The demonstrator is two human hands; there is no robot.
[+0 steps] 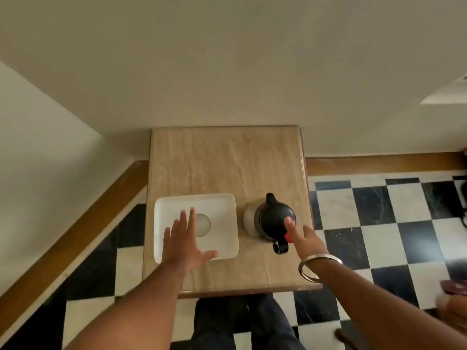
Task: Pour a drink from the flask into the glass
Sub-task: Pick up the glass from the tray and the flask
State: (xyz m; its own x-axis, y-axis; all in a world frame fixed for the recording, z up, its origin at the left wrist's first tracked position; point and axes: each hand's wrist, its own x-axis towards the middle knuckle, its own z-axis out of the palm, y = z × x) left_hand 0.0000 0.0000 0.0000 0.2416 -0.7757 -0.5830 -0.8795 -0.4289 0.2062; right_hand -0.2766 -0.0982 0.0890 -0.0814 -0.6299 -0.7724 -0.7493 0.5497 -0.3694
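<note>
Two bare hands reach out over a small stone-topped table [265, 168], and I place everything else against that table. Nearest its front edge, the left hand [183, 245] hovers with fingers spread flat and holding nothing, palm down over the near left corner of a white square tray [222, 205] that sits on the table's left half. Judging by the pose, it is coming to steady or take the glass [203, 224], which stands upright near the tray's middle, just beyond the fingertips; whether they touch it I cannot tell.

On the table's right half, the right hand [304, 239], a metal bangle [319, 266] at its wrist, is loosely extended and grips nothing yet. One finger lies over the lid of the black-topped flask [274, 219], close to its handle [280, 246], which points toward the person; that probably makes for an easy grasp. The spout points to the table's far side.

Flask and tray stand side by side, apart, so the pour should need only a short carry. No brand, label or writing can be read.
</note>
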